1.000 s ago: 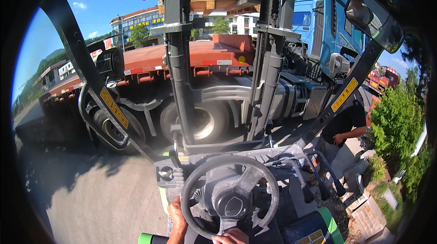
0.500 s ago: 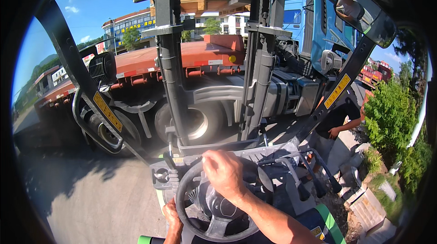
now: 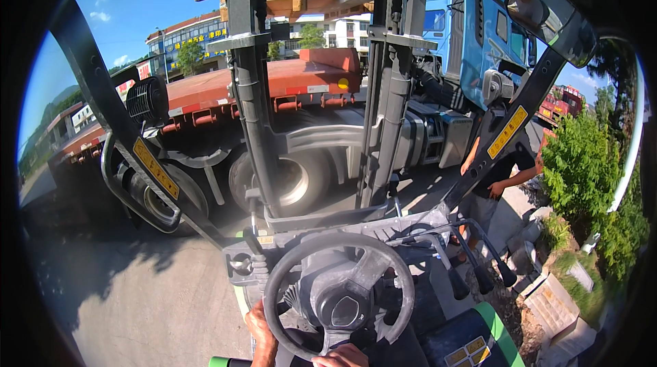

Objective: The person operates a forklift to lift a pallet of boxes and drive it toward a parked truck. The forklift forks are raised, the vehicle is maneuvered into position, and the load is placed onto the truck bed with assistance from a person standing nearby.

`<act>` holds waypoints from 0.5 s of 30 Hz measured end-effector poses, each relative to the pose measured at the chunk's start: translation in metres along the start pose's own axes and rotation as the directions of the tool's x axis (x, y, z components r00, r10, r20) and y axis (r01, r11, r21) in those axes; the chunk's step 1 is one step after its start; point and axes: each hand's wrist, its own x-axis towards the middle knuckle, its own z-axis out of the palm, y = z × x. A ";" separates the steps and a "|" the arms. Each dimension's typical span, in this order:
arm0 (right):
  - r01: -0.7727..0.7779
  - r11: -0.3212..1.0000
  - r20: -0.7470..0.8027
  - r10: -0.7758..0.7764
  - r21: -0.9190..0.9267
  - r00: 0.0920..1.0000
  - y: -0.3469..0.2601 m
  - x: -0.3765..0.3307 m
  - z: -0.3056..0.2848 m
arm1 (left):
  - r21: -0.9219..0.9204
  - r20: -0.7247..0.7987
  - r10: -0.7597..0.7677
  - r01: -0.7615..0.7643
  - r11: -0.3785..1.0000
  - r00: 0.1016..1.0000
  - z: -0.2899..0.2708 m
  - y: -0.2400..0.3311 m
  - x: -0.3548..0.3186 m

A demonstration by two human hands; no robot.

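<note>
A black steering wheel (image 3: 282,272) stands in front of me, dusty on its rim and hub. At the lower left of the wheel my left hand (image 3: 260,326) is curled against the rim, its fingertips partly hidden. My right hand (image 3: 342,356) is closed at the bottom of the rim, cut off by the lower picture edge. Several black-knobbed control levers (image 3: 484,278) rise to the right of the wheel, with neither hand on them. Ahead stands the dark forklift mast (image 3: 254,114), with a wooden load (image 3: 294,1) raised between its uprights.
Across the front stands a truck with a red flatbed (image 3: 205,90) and blue cab (image 3: 472,38). A person in dark clothes (image 3: 510,168) stands at the right, beyond the slanted post. Stone blocks (image 3: 551,302) and bushes (image 3: 585,168) line the right side. A mirror (image 3: 547,14) hangs upper right.
My right hand has moved from the top of the steering wheel down to its bottom. The wheel's spokes have turned. My left hand stays about where it was.
</note>
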 end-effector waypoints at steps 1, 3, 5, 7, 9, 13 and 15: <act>0.107 0.994 0.101 -0.105 -0.021 0.989 -0.001 0.010 0.015 | -0.006 0.002 0.015 -0.015 1.000 1.000 -0.002 -0.001 0.000; 0.249 0.948 0.120 -0.276 0.200 0.954 0.004 0.041 0.041 | -0.007 0.028 0.025 -0.024 1.000 0.999 -0.005 -0.003 0.001; 0.342 0.939 0.205 -0.340 0.026 0.918 0.006 0.082 0.078 | -0.001 0.041 0.023 -0.023 1.000 0.999 -0.007 -0.004 0.001; 0.341 0.940 0.226 -0.329 -0.018 0.917 0.016 0.125 0.089 | 0.186 -0.045 0.249 -0.236 0.954 0.968 -0.008 -0.004 0.003; 0.385 0.918 0.153 -0.369 -0.096 0.917 0.030 0.169 0.085 | -0.029 0.031 0.004 -0.003 1.000 1.000 -0.009 -0.002 0.004; 0.185 0.970 -0.052 -0.195 -0.156 0.979 0.057 0.209 0.030 | -0.087 0.026 -0.070 0.072 0.994 0.997 -0.007 0.006 0.003; 0.120 0.974 -0.152 -0.151 -0.193 0.977 0.071 0.204 -0.004 | -0.024 0.025 -0.053 0.054 0.998 0.998 -0.009 0.008 0.004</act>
